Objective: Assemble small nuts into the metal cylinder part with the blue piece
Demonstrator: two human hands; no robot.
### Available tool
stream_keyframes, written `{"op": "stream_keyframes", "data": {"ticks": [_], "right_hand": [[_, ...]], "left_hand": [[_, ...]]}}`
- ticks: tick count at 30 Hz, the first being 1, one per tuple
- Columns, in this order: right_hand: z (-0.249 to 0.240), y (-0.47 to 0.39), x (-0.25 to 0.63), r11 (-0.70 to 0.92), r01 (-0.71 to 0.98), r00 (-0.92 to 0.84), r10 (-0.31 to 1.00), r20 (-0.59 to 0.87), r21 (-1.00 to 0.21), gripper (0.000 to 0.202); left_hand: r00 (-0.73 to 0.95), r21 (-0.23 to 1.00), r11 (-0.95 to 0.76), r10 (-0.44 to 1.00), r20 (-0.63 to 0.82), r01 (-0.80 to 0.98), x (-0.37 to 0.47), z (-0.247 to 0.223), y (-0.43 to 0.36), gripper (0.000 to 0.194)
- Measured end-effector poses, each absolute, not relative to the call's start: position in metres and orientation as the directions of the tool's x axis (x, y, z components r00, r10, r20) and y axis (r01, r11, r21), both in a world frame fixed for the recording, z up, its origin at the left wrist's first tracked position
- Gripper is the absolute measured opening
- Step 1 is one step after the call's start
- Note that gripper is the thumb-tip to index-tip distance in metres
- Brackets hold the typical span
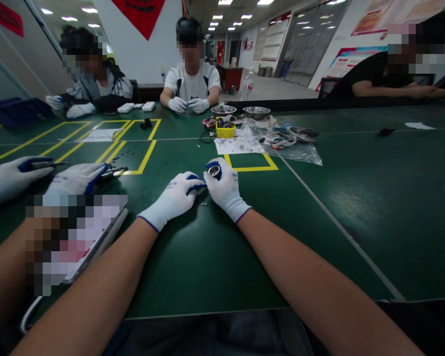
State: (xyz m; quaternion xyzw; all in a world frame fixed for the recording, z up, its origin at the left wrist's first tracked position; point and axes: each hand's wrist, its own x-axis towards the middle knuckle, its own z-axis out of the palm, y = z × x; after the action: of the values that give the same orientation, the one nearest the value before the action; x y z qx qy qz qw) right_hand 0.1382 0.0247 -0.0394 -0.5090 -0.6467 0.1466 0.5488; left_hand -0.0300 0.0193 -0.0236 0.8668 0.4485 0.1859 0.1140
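Note:
My right hand [225, 187], in a white glove with blue fingertips, is closed around a small round part with a shiny metal rim and a dark centre [214, 171]. Its ringed end faces up. Close beside it on the left, my left hand [177, 195], gloved alike, has thumb and fingers pressed together. Their tips reach the lower left side of the right hand; whatever they pinch is hidden. Two tiny metal rings [204, 203] lie on the green table [207, 267] just below the fingertips.
At left, a co-worker's gloved hands [72, 180] hold slim tools beside a phone-like device [92, 242]. Ahead are a yellow box [225, 131], clear plastic bags [300, 151], metal bowls [257, 112] and yellow tape outlines [257, 169]. Other people sit around the table.

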Motion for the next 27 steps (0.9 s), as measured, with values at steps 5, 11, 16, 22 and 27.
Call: {"op": "stream_keyframes", "data": {"ticks": [5,11,16,22,27], "right_hand": [[-0.0387,0.0251,0.1392,0.415,0.481,0.145,0.831,0.537,-0.772,0.013],[-0.0411,0.0260,0.1389,0.462,0.441,0.159,0.804,0.573,-0.770,0.012],[-0.0428,0.0263,0.1384,0.487,0.433,0.139,0.796,0.590,-0.759,0.012],[-0.0422,0.0261,0.1375,0.502,0.444,0.108,0.793,0.600,-0.742,0.011],[-0.0419,0.0259,0.1369,0.492,0.450,0.101,0.801,0.590,-0.745,0.011]], "left_hand": [[0.607,0.243,-0.622,0.782,0.143,0.745,-0.0288,-0.0181,0.0151,0.050],[0.619,0.216,-0.646,0.764,0.182,0.733,-0.0281,-0.0159,0.0136,0.034],[0.535,0.259,-0.569,0.823,0.192,0.781,-0.0249,-0.0168,0.0121,0.027],[0.535,0.236,-0.569,0.822,0.196,0.788,-0.0226,-0.0180,0.0120,0.026],[0.541,0.226,-0.582,0.811,0.222,0.781,-0.0231,-0.0189,0.0130,0.026]]}}
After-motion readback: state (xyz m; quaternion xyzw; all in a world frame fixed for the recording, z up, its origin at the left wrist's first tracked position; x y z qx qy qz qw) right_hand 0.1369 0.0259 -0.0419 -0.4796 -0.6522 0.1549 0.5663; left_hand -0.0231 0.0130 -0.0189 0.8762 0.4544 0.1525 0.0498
